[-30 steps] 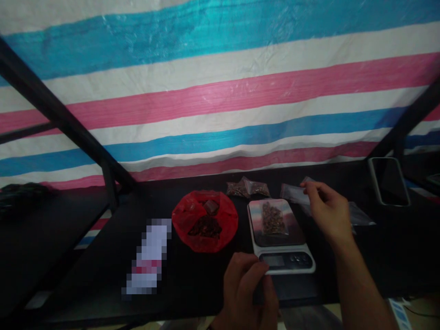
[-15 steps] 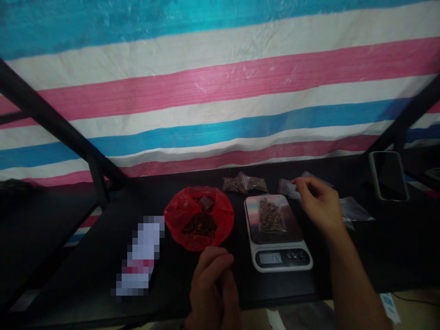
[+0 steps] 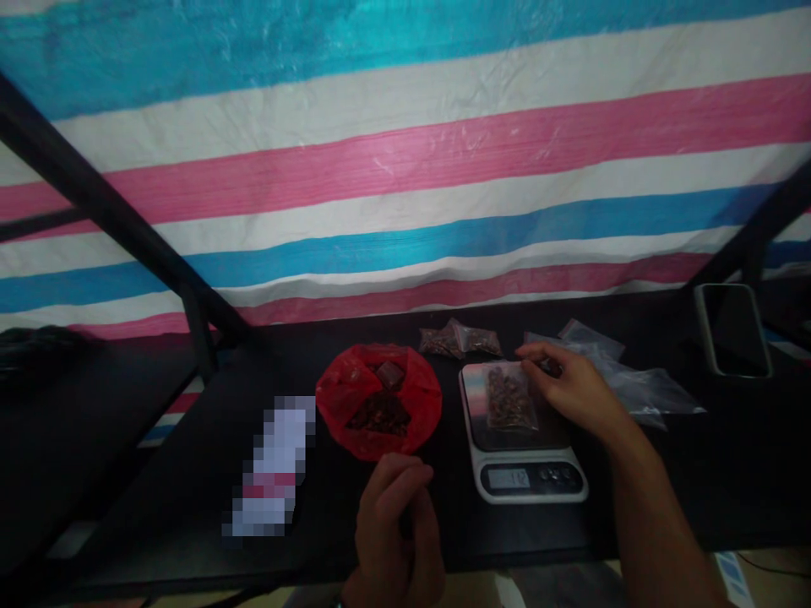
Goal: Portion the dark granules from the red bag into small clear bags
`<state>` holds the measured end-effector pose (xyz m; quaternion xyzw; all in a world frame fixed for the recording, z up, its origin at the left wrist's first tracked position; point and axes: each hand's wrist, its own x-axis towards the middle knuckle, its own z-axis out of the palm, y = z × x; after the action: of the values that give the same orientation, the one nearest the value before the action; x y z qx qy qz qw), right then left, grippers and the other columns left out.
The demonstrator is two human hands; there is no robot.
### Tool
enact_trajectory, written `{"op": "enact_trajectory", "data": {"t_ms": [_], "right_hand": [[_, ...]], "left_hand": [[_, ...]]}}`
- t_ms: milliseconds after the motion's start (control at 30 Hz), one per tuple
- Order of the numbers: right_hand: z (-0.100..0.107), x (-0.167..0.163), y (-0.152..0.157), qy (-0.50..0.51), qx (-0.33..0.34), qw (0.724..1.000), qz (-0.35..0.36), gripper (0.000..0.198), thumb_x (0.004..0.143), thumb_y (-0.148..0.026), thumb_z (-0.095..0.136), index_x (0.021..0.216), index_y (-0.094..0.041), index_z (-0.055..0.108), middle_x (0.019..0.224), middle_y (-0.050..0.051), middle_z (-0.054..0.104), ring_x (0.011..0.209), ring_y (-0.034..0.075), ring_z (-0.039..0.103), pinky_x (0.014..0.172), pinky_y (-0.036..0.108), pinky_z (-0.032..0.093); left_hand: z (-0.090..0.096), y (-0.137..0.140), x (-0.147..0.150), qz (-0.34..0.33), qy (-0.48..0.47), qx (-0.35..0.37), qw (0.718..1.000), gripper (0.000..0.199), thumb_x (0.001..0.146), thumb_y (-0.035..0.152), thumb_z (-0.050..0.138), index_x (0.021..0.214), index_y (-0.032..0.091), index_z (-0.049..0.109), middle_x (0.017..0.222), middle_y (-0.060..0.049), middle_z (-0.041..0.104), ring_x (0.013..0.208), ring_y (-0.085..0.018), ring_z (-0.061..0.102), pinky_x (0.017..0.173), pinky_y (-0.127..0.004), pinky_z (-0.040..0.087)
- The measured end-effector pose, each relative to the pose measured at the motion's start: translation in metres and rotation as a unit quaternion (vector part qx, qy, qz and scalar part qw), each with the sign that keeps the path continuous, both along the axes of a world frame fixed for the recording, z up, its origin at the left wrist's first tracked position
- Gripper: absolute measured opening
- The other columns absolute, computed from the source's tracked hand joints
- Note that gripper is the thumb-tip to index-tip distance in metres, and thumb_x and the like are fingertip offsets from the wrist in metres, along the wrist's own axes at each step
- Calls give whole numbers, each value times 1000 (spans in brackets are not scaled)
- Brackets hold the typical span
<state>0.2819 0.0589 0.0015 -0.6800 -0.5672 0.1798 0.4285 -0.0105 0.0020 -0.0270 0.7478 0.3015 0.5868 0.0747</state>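
A small clear bag of dried brown pieces (image 3: 508, 399) lies on the steel plate of a white digital scale (image 3: 481, 477), whose display is lit. My right hand (image 3: 574, 384) reaches over the plate's far right edge. Its thumb and forefinger are slightly apart at the bag's top right corner; whether they touch it I cannot tell. My left hand (image 3: 396, 523) hovers at the front, fingers curled together, and nothing shows in them. Just beyond it stands an open red plastic bag (image 3: 329, 405) with dark brown pieces and a small packet inside.
Two filled small bags (image 3: 472, 339) lie behind the scale. Several flat clear bags (image 3: 652, 393) are spread to the right, partly behind my right hand. A phone (image 3: 735, 329) stands at the far right. A blurred-out pale item (image 3: 272, 464) lies left; black frame bars (image 3: 127, 219) slant above.
My right hand has moved left and slightly down, from the flat clear bags to the top of the bag on the scale. My left hand stays nearly still. The view has shifted slightly.
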Motion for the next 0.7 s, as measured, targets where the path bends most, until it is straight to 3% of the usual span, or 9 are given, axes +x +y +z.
{"op": "enact_trajectory", "data": {"t_ms": [100,267,433,533,633,700], "right_hand": [[0,-1,1,14,3,1000,1,27,84,-32,63,106,-22,77,87,6,80,81,25,74,77,38,56],[0,-3,3,28,20,999,14,28,83,-35,65,106,-22,75,80,4,77,83,26,73,83,39,55],[8,-7,1,41,58,997,16,21,82,-37,69,97,-24,76,88,5,79,86,25,72,80,37,53],[18,-13,-4,99,72,992,27,24,81,-42,77,97,-25,76,87,4,79,80,23,71,73,34,53],[29,-26,-9,182,84,976,80,30,78,-45,86,98,-25,75,82,3,78,77,21,70,71,31,53],[35,-39,-11,230,82,961,132,31,78,-45,89,98,-26,76,81,2,78,78,19,71,71,28,53]], "left_hand": [[-3,0,1,14,-4,-12,1000,35,95,1,51,123,21,61,102,-6,66,88,-16,67,73,-24,60],[-9,1,8,2,-28,-39,999,31,99,6,52,123,23,63,101,-7,67,88,-18,67,73,-27,59],[-9,2,18,-6,-45,-59,997,33,100,4,50,124,23,61,104,-5,65,92,-16,66,81,-27,57],[-6,3,23,-17,-53,-75,996,32,100,5,51,123,24,61,103,-4,65,94,-15,66,85,-26,55],[1,4,30,-35,-69,-159,984,27,103,11,53,124,26,61,106,-4,68,94,-15,66,86,-26,55],[6,5,34,-41,-90,-259,961,30,105,21,55,134,27,59,123,-8,70,104,-18,68,92,-30,55]]}}
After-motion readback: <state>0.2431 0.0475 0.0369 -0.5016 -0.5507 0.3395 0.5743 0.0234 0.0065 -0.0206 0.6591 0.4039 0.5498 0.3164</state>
